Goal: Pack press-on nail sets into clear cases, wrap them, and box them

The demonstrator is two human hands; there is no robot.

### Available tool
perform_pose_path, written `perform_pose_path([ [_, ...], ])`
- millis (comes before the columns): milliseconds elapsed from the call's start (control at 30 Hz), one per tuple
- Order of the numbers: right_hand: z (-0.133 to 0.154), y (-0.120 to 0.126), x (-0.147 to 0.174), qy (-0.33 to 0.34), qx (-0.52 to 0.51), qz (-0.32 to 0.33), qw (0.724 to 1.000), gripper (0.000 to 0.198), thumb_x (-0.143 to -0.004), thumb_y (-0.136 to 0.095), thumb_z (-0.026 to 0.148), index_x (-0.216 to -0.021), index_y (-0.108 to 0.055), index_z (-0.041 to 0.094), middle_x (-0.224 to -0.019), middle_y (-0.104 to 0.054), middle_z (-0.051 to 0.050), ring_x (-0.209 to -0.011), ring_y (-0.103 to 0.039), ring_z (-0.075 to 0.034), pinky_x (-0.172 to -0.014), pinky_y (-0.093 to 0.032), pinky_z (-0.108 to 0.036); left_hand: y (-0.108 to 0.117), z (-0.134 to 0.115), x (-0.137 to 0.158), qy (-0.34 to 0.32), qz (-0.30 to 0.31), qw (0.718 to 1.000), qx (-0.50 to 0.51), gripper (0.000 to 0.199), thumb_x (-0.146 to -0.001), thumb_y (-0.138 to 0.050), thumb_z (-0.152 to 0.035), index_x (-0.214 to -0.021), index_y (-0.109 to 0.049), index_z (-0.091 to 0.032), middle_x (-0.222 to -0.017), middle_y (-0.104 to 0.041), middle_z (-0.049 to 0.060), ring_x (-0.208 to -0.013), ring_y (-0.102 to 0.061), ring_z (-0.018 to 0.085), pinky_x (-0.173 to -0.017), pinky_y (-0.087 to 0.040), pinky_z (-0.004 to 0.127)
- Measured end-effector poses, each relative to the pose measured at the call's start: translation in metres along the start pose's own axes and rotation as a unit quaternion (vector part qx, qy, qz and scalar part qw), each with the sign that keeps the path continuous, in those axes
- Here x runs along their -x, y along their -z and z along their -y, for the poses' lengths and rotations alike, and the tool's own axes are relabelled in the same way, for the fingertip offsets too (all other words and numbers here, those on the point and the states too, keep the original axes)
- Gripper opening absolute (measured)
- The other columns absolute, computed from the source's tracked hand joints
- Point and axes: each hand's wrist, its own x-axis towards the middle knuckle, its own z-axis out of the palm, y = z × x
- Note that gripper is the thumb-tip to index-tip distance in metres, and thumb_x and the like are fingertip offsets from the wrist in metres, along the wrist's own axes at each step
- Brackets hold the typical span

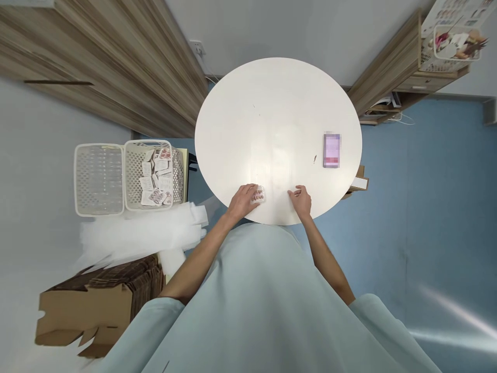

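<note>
- My left hand [244, 200] rests at the near edge of the round white counter [272, 114], its fingers [251, 190] curled over a small clear packet [258, 195] with pinkish-red pieces inside; the packet lies flat on the counter under my fingertips, grasped lightly at its left side.
- My right hand [302, 200] sits just beside it on the same near edge, apart from the packet, fingers loosely bent toward each other; whether they pinch anything I cannot tell, it is too small to make out.
- Further out on the counter, to my right, lies a blurred pink-and-white rectangular thing [331, 150], well apart from both hands, with a tiny dark speck [315, 159] near it.
- Off the counter to my left stand two white mesh baskets [99, 178] side by side; the one nearer the counter holds a heap of similar packets [157, 177].
- Below the baskets lies a pile of white sheets [140, 235] and an open cardboard box [97, 305] on the floor.
- A small cardboard box [359, 181] peeks out past the counter's right edge.
</note>
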Motion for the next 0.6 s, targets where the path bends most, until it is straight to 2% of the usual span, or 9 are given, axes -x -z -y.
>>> perform_pose_path([
  [133,-0.015,-0.003,0.021,-0.011,0.009,0.023,1.000,0.032,-0.094,-0.066,0.043,-0.119,-0.061,0.024,-0.104,-0.076,-0.005,-0.095,-0.070,-0.024,-0.078,-0.048,-0.033,-0.021,-0.017,-0.013,-0.010,0.034,0.999,-0.001,0.072,-0.085,-0.075,-0.023,-0.152,-0.050,-0.027,-0.151,-0.053,0.013,-0.138,-0.052,0.036,-0.112,-0.051,0.052],
  [300,-0.027,-0.002,0.027,-0.023,-0.001,0.021,1.000,0.016,-0.095,-0.063,0.034,-0.107,-0.065,0.025,-0.104,-0.077,-0.005,-0.094,-0.070,-0.022,-0.079,-0.049,-0.032,-0.035,-0.015,-0.012,-0.013,0.036,0.999,0.000,0.078,-0.085,-0.071,-0.019,-0.158,-0.043,-0.024,-0.155,-0.049,0.016,-0.144,-0.046,0.037,-0.115,-0.049,0.054],
  [433,-0.030,0.004,0.024,-0.017,-0.026,0.019,0.999,0.016,-0.095,-0.063,0.035,-0.106,-0.067,0.024,-0.105,-0.077,-0.005,-0.097,-0.070,-0.022,-0.080,-0.050,-0.031,-0.038,-0.010,-0.004,-0.018,0.035,0.999,0.018,0.080,-0.087,-0.063,-0.013,-0.162,-0.036,-0.021,-0.160,-0.045,0.016,-0.149,-0.043,0.035,-0.120,-0.045,0.053],
  [600,-0.030,0.007,0.023,-0.003,-0.020,0.019,1.000,0.019,-0.094,-0.066,0.039,-0.104,-0.067,0.023,-0.105,-0.077,-0.005,-0.098,-0.070,-0.022,-0.081,-0.049,-0.031,-0.043,-0.011,0.002,-0.008,0.020,0.999,0.030,0.078,-0.087,-0.065,-0.014,-0.160,-0.039,-0.020,-0.161,-0.047,0.016,-0.151,-0.042,0.033,-0.123,-0.042,0.051],
])
